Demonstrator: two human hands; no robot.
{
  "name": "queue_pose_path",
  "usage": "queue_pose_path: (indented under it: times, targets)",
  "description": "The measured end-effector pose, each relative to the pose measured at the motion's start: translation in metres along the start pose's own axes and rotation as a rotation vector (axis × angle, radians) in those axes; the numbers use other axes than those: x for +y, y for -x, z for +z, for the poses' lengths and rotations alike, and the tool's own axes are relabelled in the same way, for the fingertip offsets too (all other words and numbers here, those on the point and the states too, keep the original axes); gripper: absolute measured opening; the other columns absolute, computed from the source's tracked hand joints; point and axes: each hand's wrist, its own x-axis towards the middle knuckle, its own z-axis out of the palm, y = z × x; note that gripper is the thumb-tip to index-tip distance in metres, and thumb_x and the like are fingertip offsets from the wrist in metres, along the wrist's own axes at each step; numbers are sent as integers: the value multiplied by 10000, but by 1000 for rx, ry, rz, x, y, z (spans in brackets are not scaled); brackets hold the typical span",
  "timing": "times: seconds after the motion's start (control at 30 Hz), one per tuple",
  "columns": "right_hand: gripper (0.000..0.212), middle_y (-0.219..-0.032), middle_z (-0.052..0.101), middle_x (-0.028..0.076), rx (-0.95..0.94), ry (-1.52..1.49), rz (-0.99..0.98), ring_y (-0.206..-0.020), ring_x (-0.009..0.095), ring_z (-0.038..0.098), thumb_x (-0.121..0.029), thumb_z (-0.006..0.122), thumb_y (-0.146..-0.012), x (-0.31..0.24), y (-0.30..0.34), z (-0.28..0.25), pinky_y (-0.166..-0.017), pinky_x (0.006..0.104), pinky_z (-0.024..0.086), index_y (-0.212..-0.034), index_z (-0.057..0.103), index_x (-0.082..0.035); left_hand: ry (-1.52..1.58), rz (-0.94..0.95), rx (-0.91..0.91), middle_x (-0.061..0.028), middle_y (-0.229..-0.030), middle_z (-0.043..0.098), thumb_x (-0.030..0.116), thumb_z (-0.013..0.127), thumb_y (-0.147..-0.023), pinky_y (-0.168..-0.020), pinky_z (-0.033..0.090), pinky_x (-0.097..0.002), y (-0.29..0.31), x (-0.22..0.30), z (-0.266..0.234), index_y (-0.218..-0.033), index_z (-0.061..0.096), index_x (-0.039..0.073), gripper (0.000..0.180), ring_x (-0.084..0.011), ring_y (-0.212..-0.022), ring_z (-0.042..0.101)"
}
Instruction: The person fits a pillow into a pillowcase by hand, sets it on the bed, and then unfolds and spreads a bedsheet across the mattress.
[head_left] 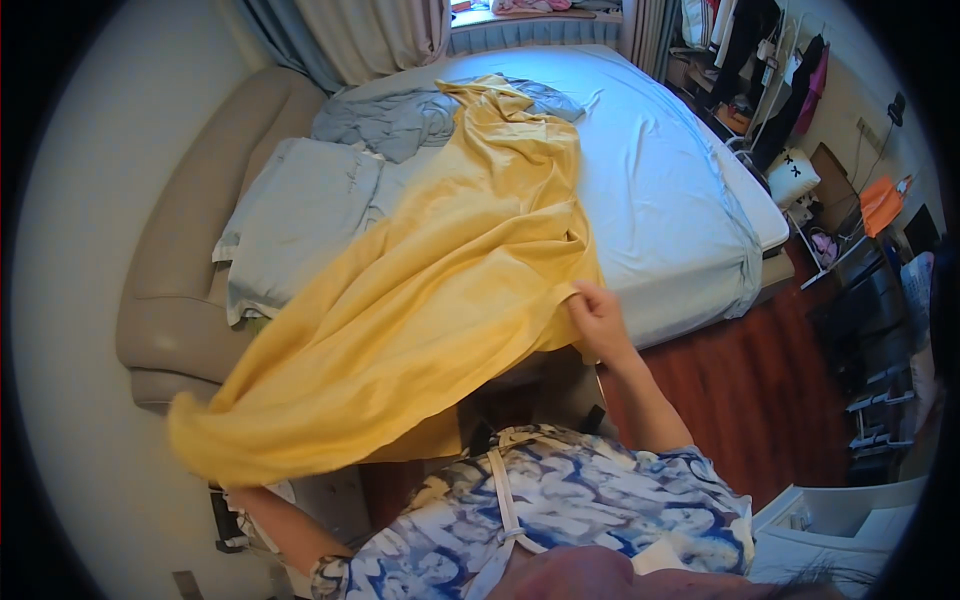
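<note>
A large yellow bed sheet (450, 270) stretches from the middle of the bed toward me, rumpled at its far end and lifted off the mattress at the near end. My right hand (597, 315) is closed on its near right edge, thumb and fingers pinching the fabric. On the other side, my left hand (243, 496) is raised under the sheet's near left corner. Cloth covers its fingers, so their grip is hidden; only the wrist and forearm show. That left corner looks blurred by motion. Beneath the yellow fabric lies the bed (665, 190) with a light blue fitted sheet.
A grey pillow (300, 205) rests by the beige headboard (180, 250) at left. Crumpled grey bedding (390, 120) lies farther back. Curtains (380, 40) hang by the window. Clothes on a rack (790, 90) and an orange bag (882, 205) stand along the right wall, beside the wooden floor (745, 400).
</note>
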Motion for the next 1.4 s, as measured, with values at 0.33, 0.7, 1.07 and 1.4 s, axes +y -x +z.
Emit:
queue_pose_path:
  times: [0.33,0.7,1.07,1.4]
  targets:
    - [136,-695,566,212,-485,110,-87,-653,382,553,-133,566,-768,-22,16,75,-575,390,435,-770,577,3,622,453,-1456,-183,-1315,440,146,750,-687,-981,370,-349,251,303,83,-1377,305,38,828,-286,-1190,454]
    - [270,-804,539,117,-206,459,-368,-748,300,560,24,605,-631,22,16,63,-617,385,460,-882,545,-55,824,202,-1306,-115,-788,655,-15,554,-799,-654,464,-237,243,310,80,-941,625,-31,159,-156,-701,615]
    - [158,-856,581,121,172,708,-130,-814,334,578,-199,582,-765,192,-47,46,-643,414,472,-877,615,-93,1205,169,-971,-113,-611,573,89,589,-821,-483,402,-252,204,321,14,-786,609,-27,123,-167,-504,536]
    - [243,-934,594,67,440,-350,-33,-859,183,567,-223,490,-890,167,-62,-135,-761,332,477,-1028,546,-32,943,346,-805,-105,-698,631,82,589,-825,-552,460,-247,196,301,22,-837,629,-41,130,-170,-584,601]
